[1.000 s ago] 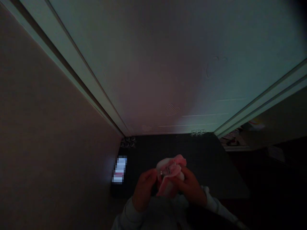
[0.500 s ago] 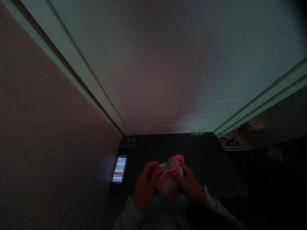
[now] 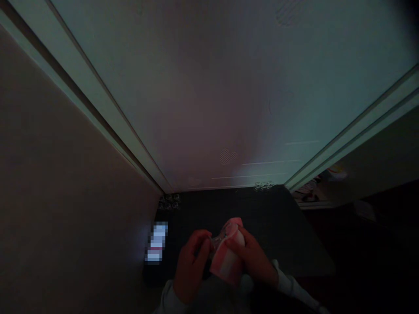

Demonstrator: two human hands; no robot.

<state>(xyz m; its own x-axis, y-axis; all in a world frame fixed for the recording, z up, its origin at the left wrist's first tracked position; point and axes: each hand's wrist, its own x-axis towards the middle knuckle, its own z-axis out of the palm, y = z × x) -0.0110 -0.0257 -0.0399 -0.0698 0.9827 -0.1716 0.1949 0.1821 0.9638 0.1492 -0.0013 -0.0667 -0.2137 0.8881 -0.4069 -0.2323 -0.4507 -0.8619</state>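
Observation:
Between my hands is a small clear glass [image 3: 217,240], seen only in part in the dim light. The fingertips of my left hand [image 3: 193,261] pinch its left end. A pink and white cloth [image 3: 225,264] wraps the glass's right end and hangs down below it. My right hand [image 3: 253,255] grips this cloth, thumb on top, pressing it against the glass. Both hands are close to my body, over the near part of a dark table [image 3: 271,226].
Several small clear glasses [image 3: 169,201] stand at the table's back left corner. More clear glasses [image 3: 263,186] are at the back right. A lit, blurred screen [image 3: 157,242] leans at the left edge by the wall [image 3: 81,209]. A pale panel [image 3: 203,109] rises behind the table.
The view has shifted slightly, so table and glasses sit lower and further left. My right hand and the cloth have turned a little around the glass; both hands keep their hold.

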